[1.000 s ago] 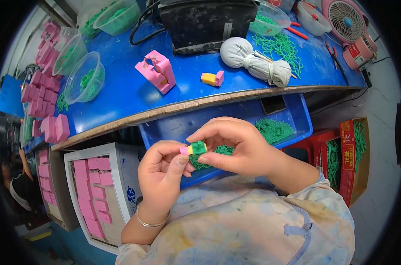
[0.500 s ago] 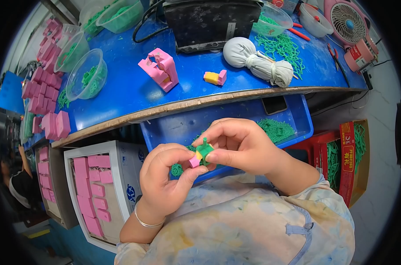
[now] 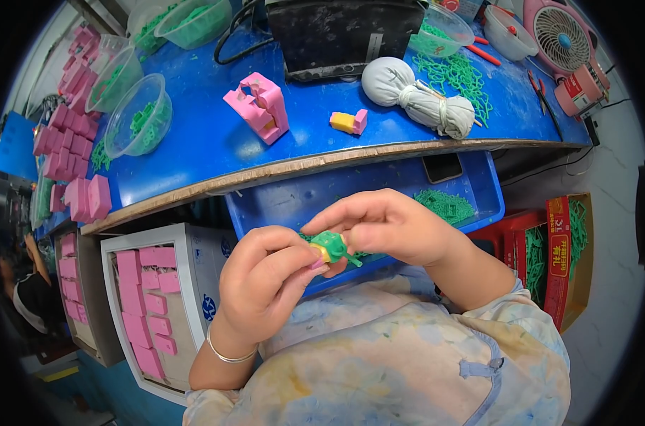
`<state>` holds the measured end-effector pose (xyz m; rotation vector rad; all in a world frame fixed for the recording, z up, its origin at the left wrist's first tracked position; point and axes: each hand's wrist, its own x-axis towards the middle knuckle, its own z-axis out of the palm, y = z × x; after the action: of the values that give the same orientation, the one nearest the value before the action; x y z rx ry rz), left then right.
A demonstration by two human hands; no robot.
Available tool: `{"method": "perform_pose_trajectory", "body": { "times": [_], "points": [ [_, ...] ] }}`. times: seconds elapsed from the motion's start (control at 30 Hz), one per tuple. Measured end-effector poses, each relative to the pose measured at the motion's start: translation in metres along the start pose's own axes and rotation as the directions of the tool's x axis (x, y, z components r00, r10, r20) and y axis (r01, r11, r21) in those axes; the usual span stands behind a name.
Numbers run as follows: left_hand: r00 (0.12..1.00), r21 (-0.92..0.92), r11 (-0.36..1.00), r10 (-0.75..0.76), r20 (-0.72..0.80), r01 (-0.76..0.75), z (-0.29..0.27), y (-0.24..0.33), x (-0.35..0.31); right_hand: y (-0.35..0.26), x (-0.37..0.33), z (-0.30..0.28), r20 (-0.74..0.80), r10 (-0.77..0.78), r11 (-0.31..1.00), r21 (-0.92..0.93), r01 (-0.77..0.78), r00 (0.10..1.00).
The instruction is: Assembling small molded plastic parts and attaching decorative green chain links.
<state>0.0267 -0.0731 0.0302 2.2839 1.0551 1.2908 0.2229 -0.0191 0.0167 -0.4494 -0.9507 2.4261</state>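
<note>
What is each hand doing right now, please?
Left hand: closed, fingers pinching the small green plastic part.
Right hand: closed on the same green part from the other side.

A blue-topped wooden workbench (image 3: 194,153) spans the far side; a pale smooth floor (image 3: 613,284) lies at right, an open white cabinet (image 3: 184,245) near left.

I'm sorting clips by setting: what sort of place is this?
Probably a small assembly workshop: a blue workbench with bowls of green parts, stacked pink blocks, and both hands fitting a small green piece.
</note>
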Motion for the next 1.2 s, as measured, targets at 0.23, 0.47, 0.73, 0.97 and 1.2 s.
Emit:
{"method": "perform_pose_trajectory", "body": {
  "times": [0.23,0.47,0.73,0.97,1.2],
  "points": [
    [0.921,-0.335,0.865,-0.388,0.024,0.373,0.006,0.003,-0.009,0.003,0.001,0.006,0.003,-0.210,0.896,-0.399,0.194,0.978],
    [0.790,-0.693,0.497,-0.588,0.174,0.522,0.008,0.013,-0.011,-0.004,0.000,0.015,0.122,-0.459,0.460,-0.815,0.353,0.880],
    [0.741,-0.630,0.441,-0.572,0.352,0.640,0.008,0.007,-0.016,-0.002,0.001,0.017,0.303,-0.558,0.116,-0.893,0.434,0.772],
    [0.801,-0.501,0.625,-0.492,0.343,0.598,0.006,0.003,-0.015,-0.004,-0.005,0.018,0.246,-0.432,0.158,-0.926,0.342,0.867],
    [0.883,-0.348,0.817,-0.379,0.278,0.460,0.000,0.004,-0.008,-0.011,-0.009,0.028,-0.029,-0.226,0.459,-0.885,0.080,0.974]
  ]
}}
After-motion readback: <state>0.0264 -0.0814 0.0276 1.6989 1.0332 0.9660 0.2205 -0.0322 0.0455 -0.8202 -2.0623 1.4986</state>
